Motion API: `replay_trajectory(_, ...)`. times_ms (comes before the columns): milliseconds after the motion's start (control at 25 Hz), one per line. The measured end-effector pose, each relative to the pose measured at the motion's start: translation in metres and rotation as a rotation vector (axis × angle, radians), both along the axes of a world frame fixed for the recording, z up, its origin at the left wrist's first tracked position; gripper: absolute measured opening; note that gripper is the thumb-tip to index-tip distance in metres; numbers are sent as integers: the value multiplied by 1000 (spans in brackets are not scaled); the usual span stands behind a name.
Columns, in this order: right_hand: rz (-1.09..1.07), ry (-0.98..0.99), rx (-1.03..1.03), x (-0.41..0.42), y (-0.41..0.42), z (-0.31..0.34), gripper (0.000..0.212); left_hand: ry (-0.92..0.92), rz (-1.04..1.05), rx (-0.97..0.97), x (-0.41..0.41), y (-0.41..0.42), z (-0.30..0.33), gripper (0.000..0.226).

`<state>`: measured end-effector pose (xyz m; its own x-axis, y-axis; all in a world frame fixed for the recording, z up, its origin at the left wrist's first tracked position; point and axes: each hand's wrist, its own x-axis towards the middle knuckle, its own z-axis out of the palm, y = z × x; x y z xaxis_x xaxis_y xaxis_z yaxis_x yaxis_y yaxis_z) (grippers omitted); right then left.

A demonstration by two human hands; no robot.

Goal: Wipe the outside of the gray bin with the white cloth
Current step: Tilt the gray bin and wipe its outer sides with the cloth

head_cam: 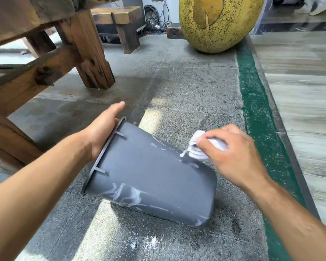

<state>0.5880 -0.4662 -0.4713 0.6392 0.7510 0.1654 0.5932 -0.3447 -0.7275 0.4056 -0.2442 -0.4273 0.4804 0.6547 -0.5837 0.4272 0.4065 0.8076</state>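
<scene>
The gray bin (pixel 151 176) lies tilted on its side on the concrete floor, rim to the left and closed bottom to the right. White streaks and smears mark its upper side and lower edge. My left hand (pixel 100 132) grips the rim at the bin's open end, fingers reaching inside. My right hand (pixel 233 153) holds a bunched white cloth (pixel 198 146) pressed against the bin's upper side close to its bottom end.
A heavy wooden table leg (pixel 90 53) and cross beam stand at the upper left. A large yellow speckled sculpture (pixel 218 21) sits at the back. A green stripe (pixel 256 110) runs along the floor on the right. White residue (pixel 149 243) spots the floor below the bin.
</scene>
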Motion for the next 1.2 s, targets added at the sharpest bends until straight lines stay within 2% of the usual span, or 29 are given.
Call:
replay_trajectory(80,94,13,127,-21,29,18,13,41,-8,28,4,-5,3,46)
replay_trajectory(120,135,6,151,-30,44,24,11,60,-27,27,6,-7,3,46)
replay_trajectory(360,317,-145,26,-54,94,24,20,90,-69,136,9,-17,9,34)
replay_trajectory(600,339,-182,-42,-44,51,-8,28,173,4,198,-2,-9,5,40)
replay_trajectory(920,187,-41,-398,-1,-44,-57,32,184,4,209,-17,-3,2,38)
replay_trajectory(1040,124,-48,-484,18,-57,-54,31,236,-20,329,-20,4,0,46)
replay_trajectory(1120,57,-6,-363,23,-48,-40,30,303,-64,490,-24,11,-3,61)
replay_trajectory(1200,67,116,-167,18,-25,-23,29,407,-153,698,-28,13,-4,68)
